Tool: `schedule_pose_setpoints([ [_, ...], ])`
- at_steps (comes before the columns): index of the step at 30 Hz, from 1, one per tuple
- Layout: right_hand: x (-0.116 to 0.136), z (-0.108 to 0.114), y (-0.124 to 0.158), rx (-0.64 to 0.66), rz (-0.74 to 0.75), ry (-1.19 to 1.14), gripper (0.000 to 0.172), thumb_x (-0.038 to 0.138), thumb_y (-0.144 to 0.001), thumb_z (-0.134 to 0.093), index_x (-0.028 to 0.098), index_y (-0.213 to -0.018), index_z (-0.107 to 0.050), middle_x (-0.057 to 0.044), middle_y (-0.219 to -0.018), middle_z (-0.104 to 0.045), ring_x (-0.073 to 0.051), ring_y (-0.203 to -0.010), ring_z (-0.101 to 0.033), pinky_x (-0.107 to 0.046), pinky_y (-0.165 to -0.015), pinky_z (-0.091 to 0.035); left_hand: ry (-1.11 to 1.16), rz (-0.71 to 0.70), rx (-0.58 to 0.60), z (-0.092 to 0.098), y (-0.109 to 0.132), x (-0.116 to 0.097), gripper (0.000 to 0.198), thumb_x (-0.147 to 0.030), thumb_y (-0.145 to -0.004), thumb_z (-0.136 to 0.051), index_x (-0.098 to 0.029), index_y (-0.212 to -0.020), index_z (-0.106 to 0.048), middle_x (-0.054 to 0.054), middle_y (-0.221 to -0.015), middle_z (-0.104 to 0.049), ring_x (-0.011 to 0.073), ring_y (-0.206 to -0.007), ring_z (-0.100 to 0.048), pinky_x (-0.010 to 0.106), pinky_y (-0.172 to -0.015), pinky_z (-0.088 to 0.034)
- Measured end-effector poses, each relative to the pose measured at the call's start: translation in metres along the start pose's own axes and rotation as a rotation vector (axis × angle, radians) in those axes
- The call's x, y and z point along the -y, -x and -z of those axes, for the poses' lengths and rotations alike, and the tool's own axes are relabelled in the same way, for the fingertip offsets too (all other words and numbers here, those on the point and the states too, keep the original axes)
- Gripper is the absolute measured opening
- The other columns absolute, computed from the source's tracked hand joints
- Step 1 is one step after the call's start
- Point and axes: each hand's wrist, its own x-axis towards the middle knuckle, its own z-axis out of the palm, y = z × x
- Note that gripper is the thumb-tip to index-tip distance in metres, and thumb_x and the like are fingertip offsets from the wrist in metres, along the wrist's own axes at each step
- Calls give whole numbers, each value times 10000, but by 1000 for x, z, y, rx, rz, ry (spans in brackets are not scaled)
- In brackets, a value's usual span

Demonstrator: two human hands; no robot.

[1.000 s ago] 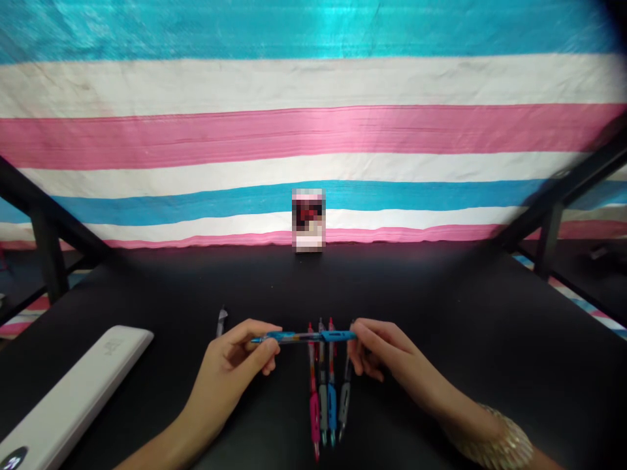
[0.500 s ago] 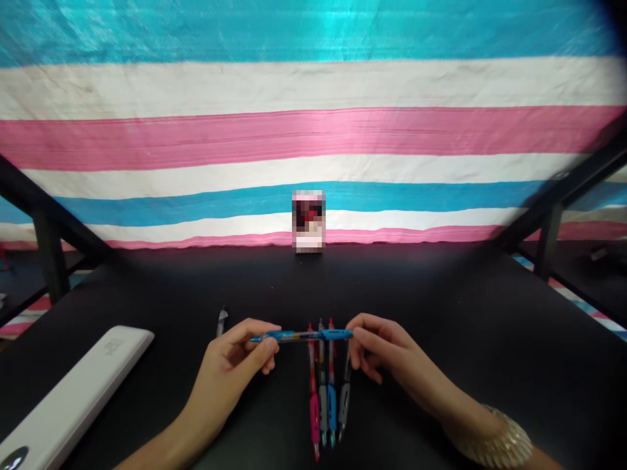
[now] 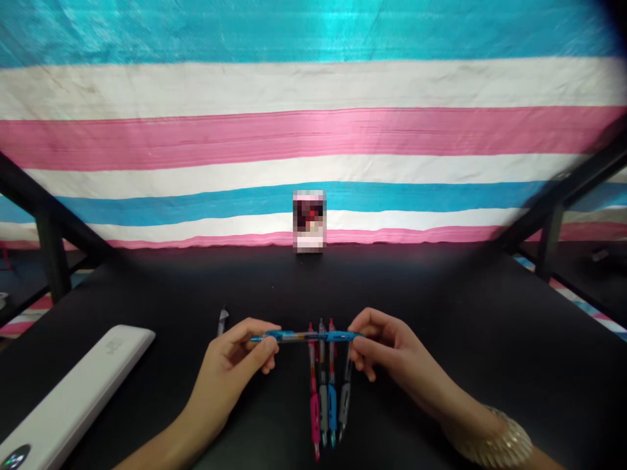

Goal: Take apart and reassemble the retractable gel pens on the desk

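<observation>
A blue pen (image 3: 306, 337) is held level just above the black table (image 3: 441, 313), crosswise over a row of pens. My left hand (image 3: 235, 358) pinches its left end between thumb and fingers. My right hand (image 3: 385, 349) pinches its right end, the blue grip part. Below it lie several pens (image 3: 327, 391) side by side, pointing toward me: a pink one, a grey one, a blue one and another grey one. A gold bracelet (image 3: 494, 440) sits on my right wrist.
A white flat device (image 3: 73, 398) lies at the near left edge of the table. A small dark pen part (image 3: 222, 320) rests left of my left hand. A small blurred card (image 3: 309, 220) stands at the table's back. A striped tarp hangs behind; dark metal frames flank both sides.
My right hand's fingers have shifted slightly along the pen's right end and closed tighter on it. The left hand and the pens on the table have stayed put.
</observation>
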Motion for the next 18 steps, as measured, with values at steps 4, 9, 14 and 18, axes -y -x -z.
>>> schedule_pose_setpoints([
  [4, 0, 2, 0, -53, 22, -74, 242, 327, -767, -782, 173, -786, -595, 7, -630, -639, -109, -532, -539, -213, -478, -421, 38, -5, -23, 0, -1, -2, 167, -339, -847, -752, -175, -880, -763, 12, -686, -662, 136, -599, -576, 238, -570, -471],
  [9, -2, 6, -2, -194, 45, -183, 151, 232, -690, -713, 180, -720, -575, 38, -541, -543, -87, -466, -420, -204, -432, -291, 108, -8, -54, 1, 0, -5, 187, -353, -827, -779, -173, -874, -766, 8, -670, -654, 123, -596, -561, 216, -559, -458],
  [14, -3, 10, -3, -305, 89, -281, 131, 179, -617, -674, 191, -649, -547, 64, -481, -444, -84, -450, -372, -214, -436, -224, 176, -12, -99, -1, -1, -10, 221, -366, -784, -816, -158, -842, -769, 4, -643, -632, 119, -582, -546, 210, -539, -453],
  [18, -3, 12, -3, -329, 141, -291, 125, 164, -611, -654, 198, -636, -537, 63, -523, -442, -78, -441, -350, -227, -432, -222, 198, 2, -117, -3, -2, -12, 237, -375, -759, -837, -155, -821, -772, -1, -629, -624, 111, -571, -536, 202, -524, -444],
])
